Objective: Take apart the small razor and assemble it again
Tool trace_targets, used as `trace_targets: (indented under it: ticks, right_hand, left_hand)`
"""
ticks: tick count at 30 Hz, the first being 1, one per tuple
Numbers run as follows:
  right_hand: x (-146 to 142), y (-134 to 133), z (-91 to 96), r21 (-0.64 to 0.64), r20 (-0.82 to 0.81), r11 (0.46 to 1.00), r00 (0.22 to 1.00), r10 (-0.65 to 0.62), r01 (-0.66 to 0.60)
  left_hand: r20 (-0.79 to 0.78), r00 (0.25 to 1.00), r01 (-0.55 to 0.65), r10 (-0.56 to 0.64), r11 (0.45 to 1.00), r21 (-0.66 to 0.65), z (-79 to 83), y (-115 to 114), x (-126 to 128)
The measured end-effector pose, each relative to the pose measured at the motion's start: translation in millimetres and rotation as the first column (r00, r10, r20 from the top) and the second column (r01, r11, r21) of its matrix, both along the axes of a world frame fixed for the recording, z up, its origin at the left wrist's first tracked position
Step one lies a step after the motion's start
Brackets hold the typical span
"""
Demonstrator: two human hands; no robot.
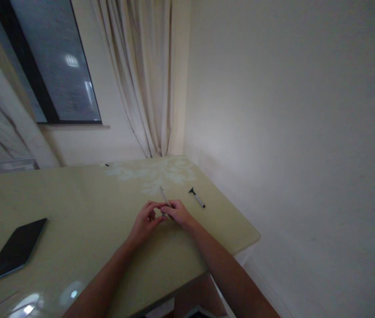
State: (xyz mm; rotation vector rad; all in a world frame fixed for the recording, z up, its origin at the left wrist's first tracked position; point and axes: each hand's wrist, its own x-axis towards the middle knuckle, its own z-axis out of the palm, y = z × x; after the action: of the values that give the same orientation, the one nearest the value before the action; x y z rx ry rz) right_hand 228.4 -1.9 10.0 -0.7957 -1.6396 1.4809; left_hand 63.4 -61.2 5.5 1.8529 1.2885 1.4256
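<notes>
My left hand (147, 221) and my right hand (178, 213) meet just above the table (84, 212), fingertips nearly touching. Out of my right hand a slim pale stick (163, 194) points up and away; its kind is too small to tell. A small dark piece (163, 214) shows between my fingertips, with the left thumb and forefinger closed around it. Right of my hands lies a razor-like tool (197, 198) with a black T-shaped head and a grey handle, touched by neither hand.
A dark flat tablet-like device (15, 249) lies at the left of the table. Near the far edge is a tiny black object (107, 165). A wall (273, 132) rises along the right side. Curtains (144, 79) and a window (58, 57) are behind.
</notes>
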Motion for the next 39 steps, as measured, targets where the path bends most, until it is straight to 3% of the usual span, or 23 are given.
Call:
trace_targets:
  ticks: [11, 18, 20, 22, 25, 28, 34, 39]
  right_hand:
    - [-2, -9, 9.4, -0.009, -0.034, 0.998, 0.997, 0.066, -0.066]
    - [-2, -11, 8.7, -0.128, -0.11, 0.978, 0.982, 0.152, -0.166]
    - [-3, -8, 6.8, -0.063, -0.114, 0.992, 0.988, 0.106, -0.113]
    - [-1, -6, 6.1, 0.098, -0.087, 0.995, 0.996, 0.0, 0.008]
    - [4, -2, 7.8, 0.416, -0.001, 0.89, 0.979, -0.204, 0.186]
    - [10, -2, 10.3, 0.598, 0.066, 0.777, 0.955, -0.29, 0.195]
    - [15, -7, 10.6, 0.757, 0.209, 0.652, 0.923, -0.322, 0.055]
    - [14, -3, 7.1, 0.791, 0.204, 0.596, 0.861, -0.467, 0.136]
  left_hand:
    - [-0.01, 0.991, -0.132, 0.132, 0.99, 0.041, 6.7, -11, 6]
    - [0.047, 0.997, -0.064, 0.061, 0.995, 0.072, 9.0, -11, 2]
    - [0.091, 0.992, -0.087, 0.081, 0.994, 0.058, 12.6, -10, -2]
    - [0.128, 0.983, -0.138, 0.131, 0.989, 0.048, 17.5, -10, -7]
    - [0.171, 0.963, -0.218, 0.208, 0.975, 0.043, 23.5, -9, -12]
    - [0.196, 0.952, -0.248, 0.237, 0.968, 0.03, 24.6, -7, -15]
    - [0.263, 0.937, -0.238, 0.23, 0.971, 0.0, 20.3, -4, -15]
    - [0.311, 0.922, -0.24, 0.229, 0.971, -0.001, 21.0, -5, -14]
